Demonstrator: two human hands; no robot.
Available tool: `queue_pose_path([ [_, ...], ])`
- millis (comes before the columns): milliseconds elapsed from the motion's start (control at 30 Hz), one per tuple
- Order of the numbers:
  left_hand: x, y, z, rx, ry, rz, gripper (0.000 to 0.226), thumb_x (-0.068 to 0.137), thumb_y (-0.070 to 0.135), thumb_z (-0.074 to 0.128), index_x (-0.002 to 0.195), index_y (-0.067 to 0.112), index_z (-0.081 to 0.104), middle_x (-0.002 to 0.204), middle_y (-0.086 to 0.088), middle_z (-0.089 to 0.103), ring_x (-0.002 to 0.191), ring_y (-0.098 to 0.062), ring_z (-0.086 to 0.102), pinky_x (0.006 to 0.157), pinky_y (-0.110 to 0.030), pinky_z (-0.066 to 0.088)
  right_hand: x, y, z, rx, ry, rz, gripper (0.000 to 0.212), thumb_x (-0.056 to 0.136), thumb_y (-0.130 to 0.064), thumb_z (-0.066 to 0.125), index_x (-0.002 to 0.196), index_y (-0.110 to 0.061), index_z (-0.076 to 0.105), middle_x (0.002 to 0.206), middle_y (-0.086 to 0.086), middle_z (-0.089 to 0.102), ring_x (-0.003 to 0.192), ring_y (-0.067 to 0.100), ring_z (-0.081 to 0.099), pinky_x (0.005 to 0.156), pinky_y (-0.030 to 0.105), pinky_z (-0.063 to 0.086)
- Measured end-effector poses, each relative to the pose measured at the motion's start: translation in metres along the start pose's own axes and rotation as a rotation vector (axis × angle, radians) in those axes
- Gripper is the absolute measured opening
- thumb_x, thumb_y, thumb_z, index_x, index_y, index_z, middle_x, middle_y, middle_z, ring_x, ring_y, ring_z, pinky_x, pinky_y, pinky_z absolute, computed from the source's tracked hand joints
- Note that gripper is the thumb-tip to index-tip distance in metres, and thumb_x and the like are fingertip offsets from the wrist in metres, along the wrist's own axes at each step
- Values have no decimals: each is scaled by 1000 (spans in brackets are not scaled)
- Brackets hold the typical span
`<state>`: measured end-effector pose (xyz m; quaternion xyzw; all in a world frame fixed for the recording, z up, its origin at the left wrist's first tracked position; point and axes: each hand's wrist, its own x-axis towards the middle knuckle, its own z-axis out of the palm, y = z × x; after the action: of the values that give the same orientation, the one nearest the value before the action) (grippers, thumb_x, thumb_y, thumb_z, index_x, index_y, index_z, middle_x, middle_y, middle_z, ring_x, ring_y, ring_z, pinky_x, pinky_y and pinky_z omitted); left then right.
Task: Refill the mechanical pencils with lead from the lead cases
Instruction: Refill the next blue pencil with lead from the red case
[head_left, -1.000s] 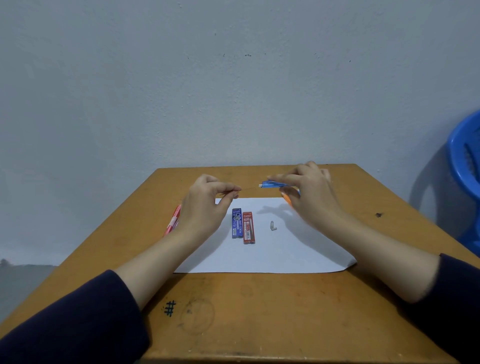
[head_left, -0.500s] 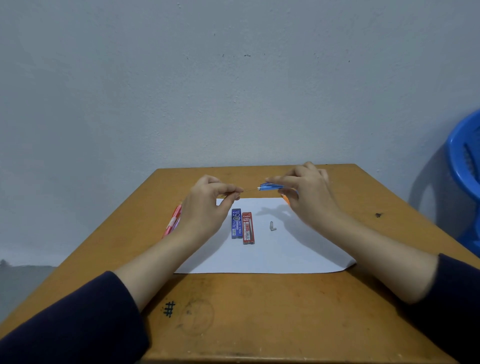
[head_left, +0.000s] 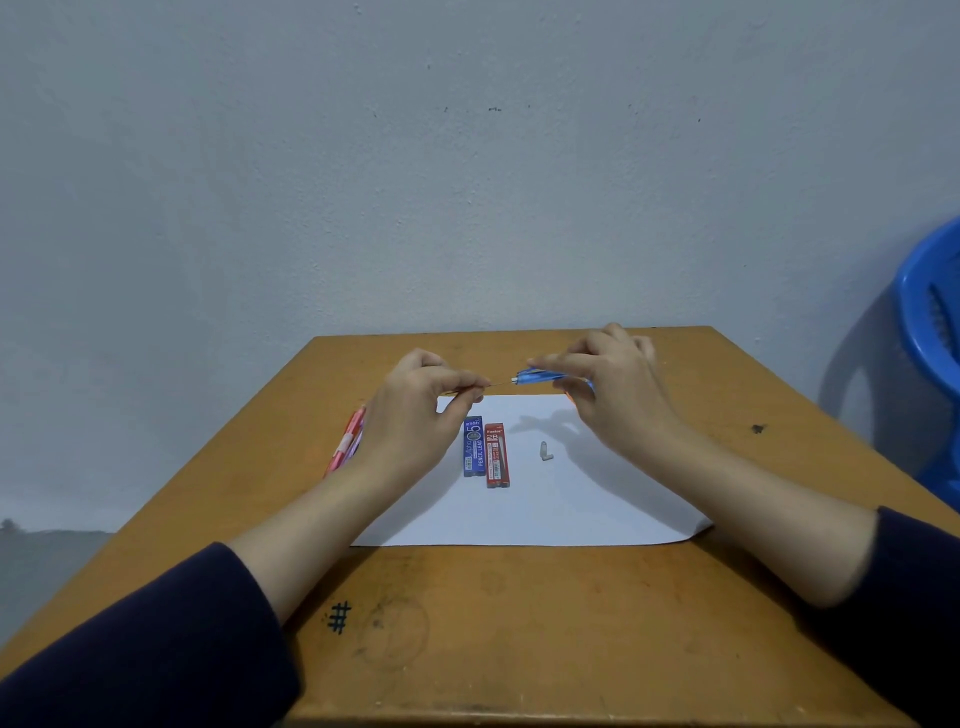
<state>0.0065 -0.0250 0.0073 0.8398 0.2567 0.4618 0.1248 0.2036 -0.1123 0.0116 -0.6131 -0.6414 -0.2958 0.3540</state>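
I am pinching a thin grey stick of lead between the thumb and forefinger of my left hand. My right hand is gripping the blue plastic mechanical pencil above the white paper sheet. The lead's tip is meeting the pencil's end; I cannot tell whether it is inside. Any tilt or hard push would probably snap it, and a loosening pinch would drop it near the blue lead case and red lead case.
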Motion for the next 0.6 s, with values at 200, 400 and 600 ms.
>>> queue_pose_path([
  [200, 0, -1, 1, 18, -2, 1, 15, 84, 19, 71, 96, 27, 76, 86, 2, 57, 82, -15, 59, 70, -44, 53, 0, -2, -1, 2, 0, -20, 41, 67, 0, 78, 99, -25, 75, 75, 0, 62, 73, 27, 56, 70, 37, 29],
  [400, 0, 0, 2, 15, 4, 26, 15, 83, 18, 72, 95, 26, 77, 85, 2, 57, 82, -15, 59, 71, -44, 53, -1, -3, 0, 7, -18, -18, 40, 69, -3, 76, 101, -27, 74, 75, -1, 60, 74, 26, 56, 72, 36, 29],
  [600, 0, 4, -1, -14, 44, 33, 18, 83, 19, 73, 100, 25, 75, 84, 11, 56, 83, -12, 58, 71, -38, 52, -2, -8, -4, 43, -76, 18, 36, 76, -8, 74, 106, -29, 73, 78, -1, 60, 80, 24, 55, 75, 36, 27],
])
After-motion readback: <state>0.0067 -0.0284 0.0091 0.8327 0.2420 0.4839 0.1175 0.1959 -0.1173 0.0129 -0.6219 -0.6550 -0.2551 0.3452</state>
